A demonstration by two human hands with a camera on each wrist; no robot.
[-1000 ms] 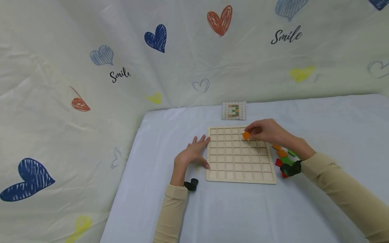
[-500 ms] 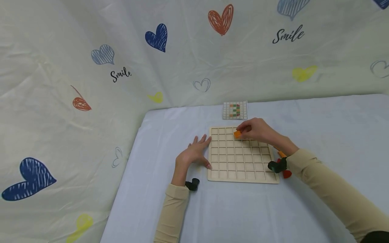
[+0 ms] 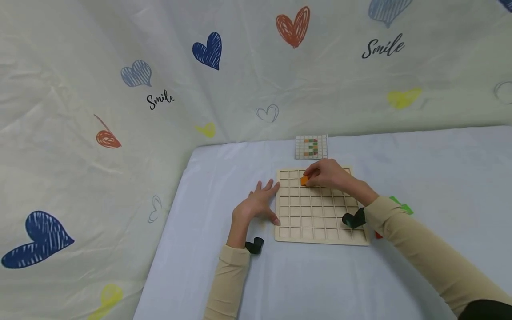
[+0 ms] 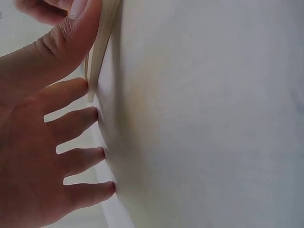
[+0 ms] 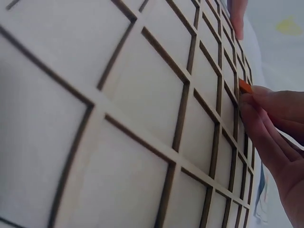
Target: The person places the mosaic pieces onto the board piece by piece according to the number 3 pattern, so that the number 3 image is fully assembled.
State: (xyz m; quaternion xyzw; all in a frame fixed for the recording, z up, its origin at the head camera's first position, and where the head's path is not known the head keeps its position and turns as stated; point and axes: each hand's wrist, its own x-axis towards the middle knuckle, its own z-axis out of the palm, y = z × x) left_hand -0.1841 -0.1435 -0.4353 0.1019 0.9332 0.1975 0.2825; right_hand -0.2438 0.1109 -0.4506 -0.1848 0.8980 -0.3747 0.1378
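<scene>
A pale wooden board (image 3: 306, 221) with a grid of square recesses lies on the white-covered table. My right hand (image 3: 327, 174) pinches a small orange square tile (image 3: 304, 181) over the upper left part of the grid. In the right wrist view the tile (image 5: 244, 86) sits between thumb and fingertips, low at the grid's dividers; whether it is inside a recess I cannot tell. With fingers spread, my left hand (image 3: 256, 206) touches the board's left edge. The left wrist view shows its thumb at the board's side and the other fingertips reaching down to the cloth.
Behind the board lies a card (image 3: 300, 153) printed with a grid and a coloured pattern. Right of the board, partly hidden by my right sleeve, are green tiles (image 3: 406, 209) and a red piece (image 3: 378, 235). A cloth backdrop (image 3: 236, 89) with printed hearts rises behind the table.
My right hand has carried the orange tile leftward across the board's upper rows. Its forearm now covers most of the loose pieces. My left hand stays at the board's left edge.
</scene>
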